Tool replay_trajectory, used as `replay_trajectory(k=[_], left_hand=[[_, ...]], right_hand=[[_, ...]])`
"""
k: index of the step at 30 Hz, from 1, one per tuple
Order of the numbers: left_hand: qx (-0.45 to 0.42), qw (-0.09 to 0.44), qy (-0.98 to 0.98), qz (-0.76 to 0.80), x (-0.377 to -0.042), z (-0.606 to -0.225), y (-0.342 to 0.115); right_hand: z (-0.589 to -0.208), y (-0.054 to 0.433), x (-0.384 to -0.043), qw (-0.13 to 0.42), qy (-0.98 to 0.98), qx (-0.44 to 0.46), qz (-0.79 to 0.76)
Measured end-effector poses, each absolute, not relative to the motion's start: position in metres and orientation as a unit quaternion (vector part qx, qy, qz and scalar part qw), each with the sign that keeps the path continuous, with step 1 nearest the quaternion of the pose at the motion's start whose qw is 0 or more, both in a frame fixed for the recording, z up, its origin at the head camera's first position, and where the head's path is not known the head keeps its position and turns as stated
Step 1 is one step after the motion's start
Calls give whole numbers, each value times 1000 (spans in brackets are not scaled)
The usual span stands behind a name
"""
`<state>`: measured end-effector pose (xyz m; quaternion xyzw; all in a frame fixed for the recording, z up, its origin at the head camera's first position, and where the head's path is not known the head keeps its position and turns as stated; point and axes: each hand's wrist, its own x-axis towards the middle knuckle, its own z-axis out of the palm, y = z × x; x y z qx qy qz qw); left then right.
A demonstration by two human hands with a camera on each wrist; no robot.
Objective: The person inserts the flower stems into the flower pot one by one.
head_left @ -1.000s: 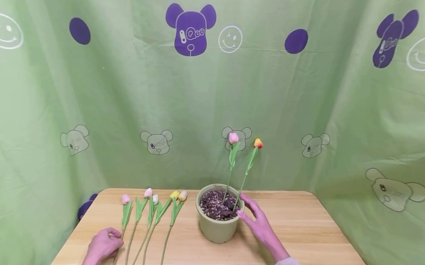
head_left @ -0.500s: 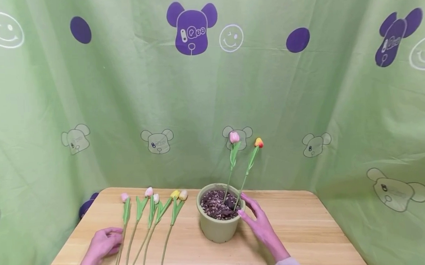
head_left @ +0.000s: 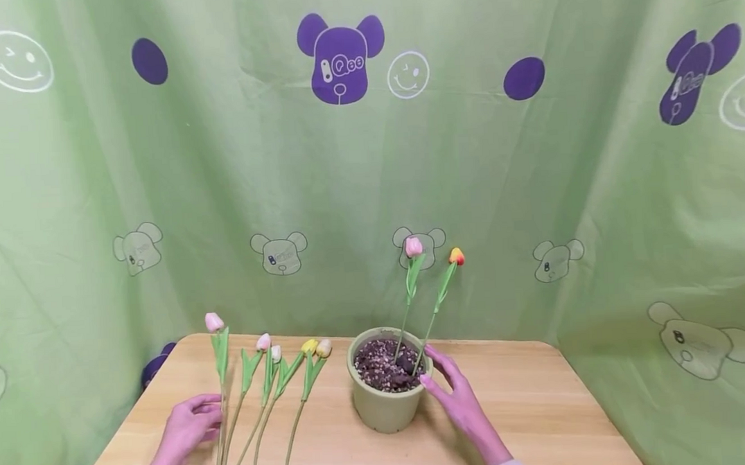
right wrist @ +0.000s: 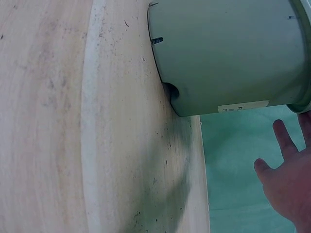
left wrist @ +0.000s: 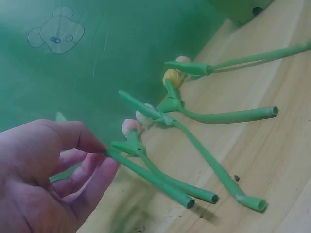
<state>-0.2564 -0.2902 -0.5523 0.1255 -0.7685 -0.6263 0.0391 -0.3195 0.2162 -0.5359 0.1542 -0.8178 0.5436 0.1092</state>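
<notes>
In the head view, a green flowerpot (head_left: 386,409) is standing on a wooden table (head_left: 523,385). A planted pink tulip (head_left: 414,276) and a red-and-yellow tulip (head_left: 446,285) are rising from the soil (head_left: 377,367) inside it. Well left of the flowerpot, the left hand (head_left: 190,426) is pinching the stem of a loose pink tulip (head_left: 221,360); between that hand and the flowerpot, four more tulips (head_left: 288,376) are lying. Just right of the flowerpot, the right hand (head_left: 459,397) is touching its rim, thumb and fingers spread apart.

In the left wrist view, thumb and fingertip are meeting on the green stem.

In the right wrist view, straight fingers are reaching toward the flowerpot's rim, and a pale label (right wrist: 243,106) is showing on its wall.
</notes>
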Motion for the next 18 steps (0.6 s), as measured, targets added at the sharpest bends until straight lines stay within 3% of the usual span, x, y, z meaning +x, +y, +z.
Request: replay_trajectory(k=[18], left_hand=[[95, 72, -760, -639, -251, -533, -272]], right_hand=[[-539, 216, -317, 109, -811, 149, 556]])
